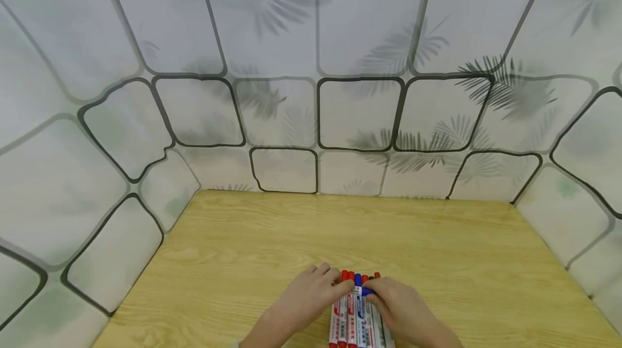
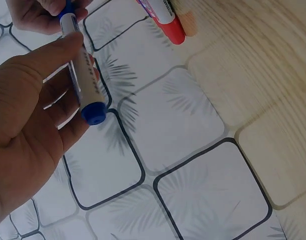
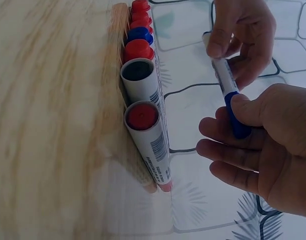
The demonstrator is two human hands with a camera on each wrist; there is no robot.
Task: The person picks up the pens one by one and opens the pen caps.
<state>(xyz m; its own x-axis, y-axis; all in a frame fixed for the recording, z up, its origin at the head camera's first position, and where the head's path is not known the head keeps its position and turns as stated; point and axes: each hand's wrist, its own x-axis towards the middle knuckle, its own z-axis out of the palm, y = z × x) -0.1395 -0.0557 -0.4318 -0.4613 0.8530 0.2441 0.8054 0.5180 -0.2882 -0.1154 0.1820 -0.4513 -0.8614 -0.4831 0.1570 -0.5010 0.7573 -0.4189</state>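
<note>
Blue marker held crosswise between both hands, just over row of mostly red-tipped markers at near side of surface — left hand pinching white barrel, right hand gripping blue cap.

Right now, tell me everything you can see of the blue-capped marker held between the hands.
The blue-capped marker looks plastic: a white barrel with dark printing, a blue end plug, and a blue cap, apparently fitted on. The left hand grips the barrel, the right hand the cap. In the head view it lies sideways across the row of markers.
</note>
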